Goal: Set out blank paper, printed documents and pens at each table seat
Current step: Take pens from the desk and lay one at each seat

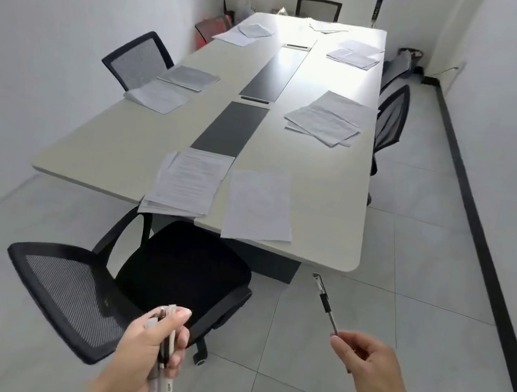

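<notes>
Only container in view: dark round bin (410, 54) on the floor in the far right corner, beside the long pale rectangular surface (323, 214). Contents too small to tell.

Left hand (151, 343): low in frame, forearm coming up from the bottom edge. Grip closed, fingers and thumb curled round a bundle of clear-barrelled pens (165, 357). Caps stick out above the thumb, barrels run down past the palm. Count unclear, at least two.

Right hand (372, 364): reaching forward from lower right. Grip is a fingertip pinch on the lower end of a single black-and-clear pen (325, 302), other fingers loosely curled. The pen angles up and away. Its far end is just short of the surface's near right corner, over the grey tiled floor (423, 294), not touching the surface.

Paper on the surface:
- Near end: stack of printed documents (186, 183) overhanging the edge, blank white sheet (258, 208) just beside it on the right.
- Mid seats: left-mid paper set (172, 87) and right-mid paper set (327, 121).
- Far end: far paper sets (354, 54).

Black mesh office chair (182, 268) stands at the near end, turned sideways, backrest to the left, seat just at the surface's near edge.
</notes>
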